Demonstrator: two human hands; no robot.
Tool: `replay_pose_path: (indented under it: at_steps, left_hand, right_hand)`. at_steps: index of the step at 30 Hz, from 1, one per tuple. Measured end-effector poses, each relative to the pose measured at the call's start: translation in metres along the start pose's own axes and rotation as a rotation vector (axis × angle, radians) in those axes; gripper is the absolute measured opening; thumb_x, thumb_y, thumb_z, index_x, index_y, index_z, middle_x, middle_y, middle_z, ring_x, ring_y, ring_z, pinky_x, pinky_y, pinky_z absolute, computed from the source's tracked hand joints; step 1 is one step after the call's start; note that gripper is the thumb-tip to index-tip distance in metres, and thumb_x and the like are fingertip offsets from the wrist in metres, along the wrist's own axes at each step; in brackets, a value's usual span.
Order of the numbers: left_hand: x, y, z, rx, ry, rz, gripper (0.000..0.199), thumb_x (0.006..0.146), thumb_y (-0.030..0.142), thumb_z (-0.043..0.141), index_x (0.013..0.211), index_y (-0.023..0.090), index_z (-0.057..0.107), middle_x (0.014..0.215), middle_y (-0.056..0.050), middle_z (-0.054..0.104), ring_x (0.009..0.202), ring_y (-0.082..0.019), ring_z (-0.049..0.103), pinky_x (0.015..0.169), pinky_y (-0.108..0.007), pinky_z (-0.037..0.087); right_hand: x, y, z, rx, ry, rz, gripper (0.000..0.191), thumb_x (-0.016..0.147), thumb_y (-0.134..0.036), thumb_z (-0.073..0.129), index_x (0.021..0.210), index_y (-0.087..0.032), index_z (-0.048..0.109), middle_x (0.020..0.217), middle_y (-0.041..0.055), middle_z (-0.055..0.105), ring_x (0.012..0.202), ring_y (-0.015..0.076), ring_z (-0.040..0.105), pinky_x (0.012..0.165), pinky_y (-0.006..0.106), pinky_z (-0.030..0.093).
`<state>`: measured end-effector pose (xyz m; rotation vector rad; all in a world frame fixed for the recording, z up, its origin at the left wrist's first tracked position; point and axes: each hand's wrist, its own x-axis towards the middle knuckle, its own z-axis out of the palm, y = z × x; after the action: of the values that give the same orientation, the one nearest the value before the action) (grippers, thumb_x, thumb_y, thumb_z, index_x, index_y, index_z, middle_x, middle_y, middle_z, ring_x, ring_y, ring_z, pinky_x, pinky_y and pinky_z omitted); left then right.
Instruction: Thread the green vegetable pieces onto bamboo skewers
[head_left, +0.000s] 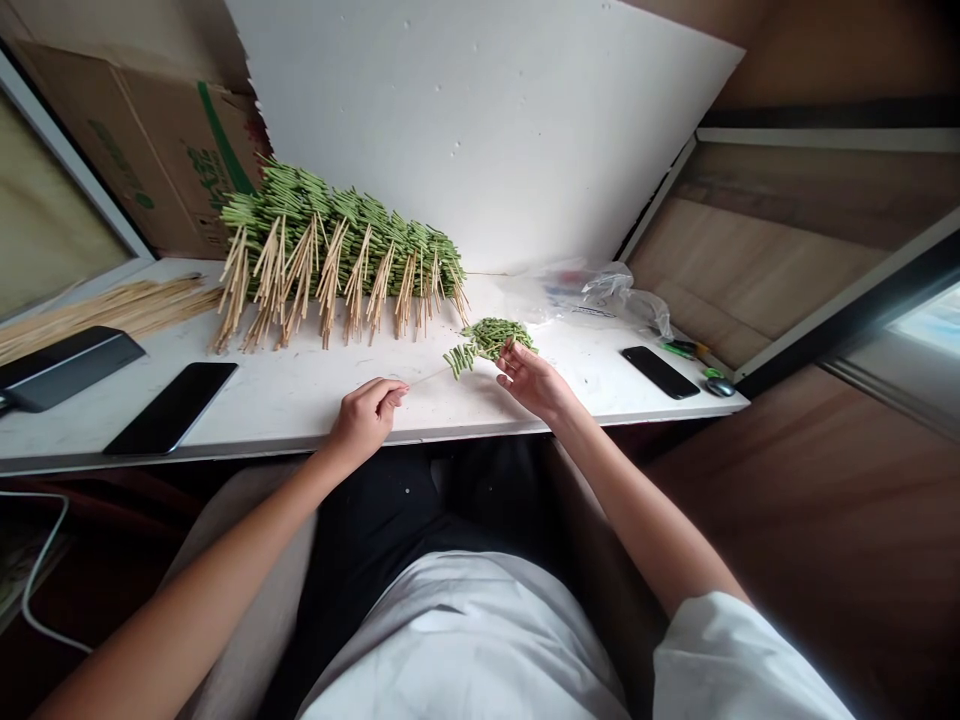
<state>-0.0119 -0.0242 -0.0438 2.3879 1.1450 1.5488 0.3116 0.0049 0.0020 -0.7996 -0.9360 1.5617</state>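
Note:
My left hand (367, 418) is closed in a pinch round the bare end of a thin wooden skewer (426, 379). Several short green bean pieces (460, 360) are threaded side by side near its far end, held just above the table. My right hand (531, 382) is at the near edge of a small pile of cut green beans (496, 333). Its thumb and index fingertips come together there, while the other fingers curl loosely. Whatever is between those fingertips is too small to make out.
Finished green bean skewers (337, 235) are stacked at the back left, sticks towards me. Bare skewers (142, 305), a dark device (71, 365) and a phone (174, 405) lie left. Another phone (660, 372) and a plastic bag (619, 290) are right. A white panel (480, 120) stands behind.

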Motion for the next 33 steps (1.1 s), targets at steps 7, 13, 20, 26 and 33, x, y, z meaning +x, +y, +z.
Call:
replay_pose_path:
  at_steps: [7, 13, 20, 26, 33]
  left_hand:
    - [0.0002, -0.0002, -0.0006, -0.009, -0.006, 0.007, 0.02, 0.107, 0.021, 0.057, 0.101, 0.017, 0.075, 0.082, -0.004, 0.075, 0.073, -0.016, 0.07, 0.074, -0.026, 0.056]
    - [0.0, -0.0006, -0.0008, -0.008, -0.015, 0.03, 0.02, 0.106, 0.018, 0.056, 0.1, 0.017, 0.075, 0.086, -0.005, 0.077, 0.074, -0.016, 0.071, 0.074, -0.026, 0.057]
    - [-0.0005, -0.0019, -0.0002, -0.006, -0.026, 0.029, 0.021, 0.104, 0.015, 0.055, 0.099, 0.017, 0.075, 0.089, -0.005, 0.079, 0.075, -0.016, 0.073, 0.074, -0.027, 0.057]
    - [-0.002, -0.0057, 0.0012, -0.011, -0.03, 0.044, 0.022, 0.104, 0.015, 0.055, 0.099, 0.017, 0.076, 0.086, -0.005, 0.078, 0.074, -0.017, 0.073, 0.072, -0.027, 0.057]
    - [-0.0027, -0.0058, 0.001, -0.004, -0.025, 0.021, 0.024, 0.103, 0.016, 0.054, 0.098, 0.018, 0.077, 0.086, -0.005, 0.079, 0.075, -0.017, 0.074, 0.072, -0.028, 0.058]
  right_hand:
    - [0.0024, 0.0035, -0.003, -0.06, 0.009, 0.021, 0.03, 0.081, -0.049, 0.091, 0.098, -0.03, 0.076, 0.121, 0.0017, 0.083, 0.134, 0.0249, 0.069, 0.098, 0.035, 0.057]
    - [0.0035, 0.0074, -0.0072, -0.072, -0.012, -0.011, 0.029, 0.079, -0.046, 0.094, 0.096, -0.029, 0.079, 0.12, 0.0029, 0.083, 0.133, 0.0249, 0.071, 0.1, 0.032, 0.057]
    - [0.0034, 0.0036, -0.0086, -0.142, -0.001, -0.018, 0.032, 0.076, -0.049, 0.095, 0.094, -0.027, 0.083, 0.112, 0.0057, 0.085, 0.121, 0.0257, 0.077, 0.09, 0.03, 0.06]
    - [0.0014, -0.0006, -0.0067, -0.196, 0.007, -0.049, 0.034, 0.071, -0.049, 0.098, 0.09, -0.023, 0.085, 0.101, 0.0073, 0.086, 0.104, 0.0227, 0.081, 0.082, 0.027, 0.061]
    - [-0.0029, -0.0006, -0.0012, -0.288, 0.051, -0.169, 0.029, 0.074, -0.046, 0.097, 0.087, -0.022, 0.086, 0.102, 0.0091, 0.086, 0.107, 0.0262, 0.081, 0.085, 0.031, 0.064]
